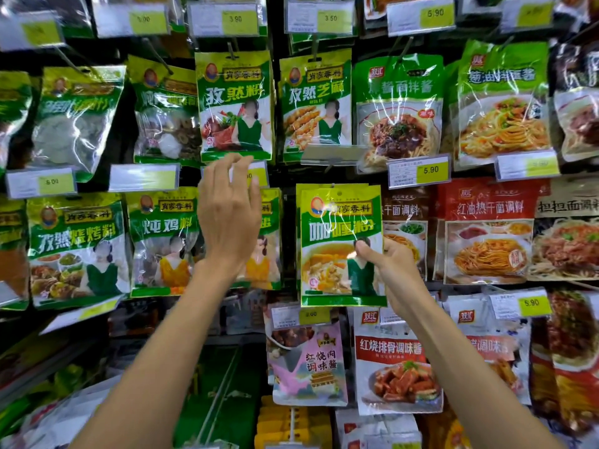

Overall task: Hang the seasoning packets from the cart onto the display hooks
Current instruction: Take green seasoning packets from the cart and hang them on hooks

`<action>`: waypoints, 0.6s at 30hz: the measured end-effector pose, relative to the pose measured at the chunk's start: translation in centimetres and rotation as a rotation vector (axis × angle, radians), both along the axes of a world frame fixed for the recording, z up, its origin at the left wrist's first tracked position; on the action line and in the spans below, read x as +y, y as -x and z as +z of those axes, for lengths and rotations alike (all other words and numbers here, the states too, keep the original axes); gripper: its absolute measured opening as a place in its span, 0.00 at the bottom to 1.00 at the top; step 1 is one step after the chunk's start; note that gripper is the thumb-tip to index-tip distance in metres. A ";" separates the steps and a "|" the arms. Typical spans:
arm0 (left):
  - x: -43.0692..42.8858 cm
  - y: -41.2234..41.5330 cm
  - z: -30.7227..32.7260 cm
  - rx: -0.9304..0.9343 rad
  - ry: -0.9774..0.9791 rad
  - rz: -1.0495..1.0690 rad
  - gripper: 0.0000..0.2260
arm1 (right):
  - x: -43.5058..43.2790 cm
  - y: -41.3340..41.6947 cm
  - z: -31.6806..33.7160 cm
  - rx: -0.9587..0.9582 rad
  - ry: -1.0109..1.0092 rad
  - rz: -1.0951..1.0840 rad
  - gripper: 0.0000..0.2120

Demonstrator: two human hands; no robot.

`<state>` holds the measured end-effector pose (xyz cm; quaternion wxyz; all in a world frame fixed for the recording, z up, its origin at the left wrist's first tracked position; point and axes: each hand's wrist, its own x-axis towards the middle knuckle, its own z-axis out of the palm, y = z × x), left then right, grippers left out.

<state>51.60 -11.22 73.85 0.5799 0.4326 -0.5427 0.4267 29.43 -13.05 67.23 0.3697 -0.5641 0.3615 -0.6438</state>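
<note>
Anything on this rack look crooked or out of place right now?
Yes. The price tag above the curry packet in the right hand is flipped upward, its face hidden, unlike neighbouring tags. The leaf packet at upper left hangs tilted.

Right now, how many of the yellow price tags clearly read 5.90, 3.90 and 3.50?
5.90, on yellow-and-white plastic price tags: 3
3.90: 1
3.50: 1
Total: 5
Tags with blurred or hidden figures are left out.
</note>
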 end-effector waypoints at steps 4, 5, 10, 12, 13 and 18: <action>-2.6 -1.9 1.5 -0.154 -0.038 0.154 0.17 | -0.6 0.3 1.2 0.045 -0.001 -0.013 0.06; -3.0 -2.2 1.5 -0.162 -0.046 0.173 0.17 | -0.8 0.2 1.5 0.047 -0.007 -0.011 0.07; -3.9 -2.7 1.1 -0.162 -0.083 0.176 0.17 | -1.5 0.0 2.8 0.023 -0.048 -0.013 0.09; -4.0 -2.7 0.9 -0.169 -0.089 0.160 0.17 | -1.5 -0.1 3.1 0.036 -0.056 -0.032 0.11; -4.0 -2.7 0.9 -0.170 -0.091 0.156 0.17 | -1.6 -0.2 3.1 0.047 -0.058 -0.043 0.12; -4.3 -2.7 0.9 -0.163 -0.073 0.143 0.18 | -1.7 -0.6 3.2 0.065 -0.078 -0.096 0.14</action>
